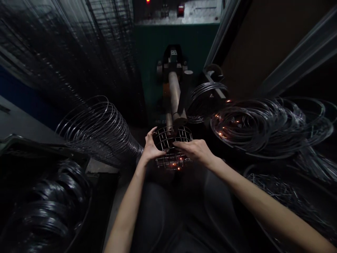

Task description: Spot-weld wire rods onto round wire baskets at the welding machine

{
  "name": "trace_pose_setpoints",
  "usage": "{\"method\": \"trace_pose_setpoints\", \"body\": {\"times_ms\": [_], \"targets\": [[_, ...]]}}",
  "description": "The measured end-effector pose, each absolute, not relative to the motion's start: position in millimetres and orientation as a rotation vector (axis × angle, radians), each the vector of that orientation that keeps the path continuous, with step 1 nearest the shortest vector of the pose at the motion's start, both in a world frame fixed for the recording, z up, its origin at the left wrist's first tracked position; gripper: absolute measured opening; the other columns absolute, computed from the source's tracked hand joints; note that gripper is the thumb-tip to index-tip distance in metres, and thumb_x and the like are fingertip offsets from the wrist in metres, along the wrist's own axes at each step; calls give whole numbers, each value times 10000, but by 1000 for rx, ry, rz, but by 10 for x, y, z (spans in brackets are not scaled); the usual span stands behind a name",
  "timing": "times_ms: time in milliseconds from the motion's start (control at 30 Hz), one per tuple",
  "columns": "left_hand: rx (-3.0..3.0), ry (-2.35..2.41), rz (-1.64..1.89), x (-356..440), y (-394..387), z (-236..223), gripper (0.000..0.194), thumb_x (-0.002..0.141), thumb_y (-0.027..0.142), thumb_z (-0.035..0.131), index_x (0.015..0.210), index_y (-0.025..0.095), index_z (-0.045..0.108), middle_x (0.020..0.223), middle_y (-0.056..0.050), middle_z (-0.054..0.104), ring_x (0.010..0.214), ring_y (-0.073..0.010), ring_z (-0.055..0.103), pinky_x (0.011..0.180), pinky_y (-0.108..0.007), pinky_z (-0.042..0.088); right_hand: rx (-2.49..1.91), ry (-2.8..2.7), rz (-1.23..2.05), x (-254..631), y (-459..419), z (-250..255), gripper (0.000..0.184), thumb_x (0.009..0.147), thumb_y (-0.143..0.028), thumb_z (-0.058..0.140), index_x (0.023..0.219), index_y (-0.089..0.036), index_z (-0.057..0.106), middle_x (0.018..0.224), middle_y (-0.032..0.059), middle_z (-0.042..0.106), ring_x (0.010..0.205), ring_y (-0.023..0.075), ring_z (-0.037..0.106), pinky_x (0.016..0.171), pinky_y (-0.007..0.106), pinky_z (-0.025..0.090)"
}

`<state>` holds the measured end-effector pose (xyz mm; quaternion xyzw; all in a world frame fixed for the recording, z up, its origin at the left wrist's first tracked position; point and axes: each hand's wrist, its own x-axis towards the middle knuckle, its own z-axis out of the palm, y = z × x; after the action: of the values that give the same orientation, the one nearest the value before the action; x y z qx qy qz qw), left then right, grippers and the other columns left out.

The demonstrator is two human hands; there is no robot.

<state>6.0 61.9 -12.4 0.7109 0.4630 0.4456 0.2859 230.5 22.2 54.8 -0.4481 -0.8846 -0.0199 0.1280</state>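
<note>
At twelve o'clock ahead of you stands a green machine (200, 42). A broad heap of wire rings (259, 121) spreads at three o'clock, dark wire coils (48, 212) lie at eight, and a looser wire spiral (112, 123) fans out at nine. From the machine, a grey cylinder (174, 95) points down towards you. Near the centre of your view, just below its end, you hold a wire basket (164, 140). Your left hand (151, 149) grips its nine o'clock side, fingers and thumb spread around it; your right hand (198, 151) grips it from three o'clock. Tiny orange sparks (179, 168) glow at its six o'clock edge.
</note>
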Motion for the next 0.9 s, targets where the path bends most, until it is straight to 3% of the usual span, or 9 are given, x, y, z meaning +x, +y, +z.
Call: {"method": "trace_pose_setpoints", "body": {"times_ms": [167, 333, 433, 700, 800, 900], "targets": [[1886, 1226, 1222, 60, 713, -93, 1076, 475, 270, 844, 1378, 245, 259, 1257, -104, 391, 1142, -273, 434, 1001, -466, 395, -1272, -2343, 1, 2278, 236, 475, 249, 955, -251, 493, 1120, -231, 679, 1097, 34, 698, 880, 167, 680, 673, 237, 501], [1870, 1187, 1246, 52, 763, -96, 1078, 493, 287, 841, 1391, 259, 245, 1273, -97, 390, 1155, -270, 444, 1026, -472, 369, -1372, -2086, 62, 2259, 196, 439, 229, 924, -369, 538, 914, -208, 701, 929, 61, 667, 721, 150, 625, 615, 246, 476], [1845, 1161, 1218, 34, 897, -82, 1095, 488, 266, 837, 1399, 259, 229, 1250, -97, 396, 1161, -274, 441, 1016, -476, 372, -1403, -1986, 182, 2236, 326, 453, 197, 894, -377, 575, 877, -219, 692, 848, 47, 641, 725, 163, 613, 629, 258, 474], [1805, 1160, 1222, 9, 1123, -91, 1110, 480, 299, 840, 1405, 255, 230, 1243, -110, 396, 1174, -282, 441, 1018, -491, 368, -1441, -1947, 301, 2206, 590, 517, 77, 812, -260, 656, 859, -224, 705, 817, 19, 636, 709, 159, 600, 635, 268, 457], [1815, 1135, 1232, 3, 1126, -95, 1115, 485, 327, 848, 1411, 250, 232, 1289, -123, 388, 1190, -279, 447, 1032, -479, 366, -1448, -1934, 299, 2213, 508, 559, 115, 839, -286, 620, 863, -216, 708, 804, 27, 605, 676, 152, 580, 608, 264, 450], [1860, 1110, 1188, -61, 1094, -156, 1194, 508, 381, 853, 1454, 251, 138, 1380, -147, 334, 1286, -303, 382, 1086, -511, 300, -1448, -1854, 256, 2313, 334, 649, 223, 904, -331, 514, 920, -210, 701, 855, 50, 593, 760, 170, 594, 703, 283, 476]]}}
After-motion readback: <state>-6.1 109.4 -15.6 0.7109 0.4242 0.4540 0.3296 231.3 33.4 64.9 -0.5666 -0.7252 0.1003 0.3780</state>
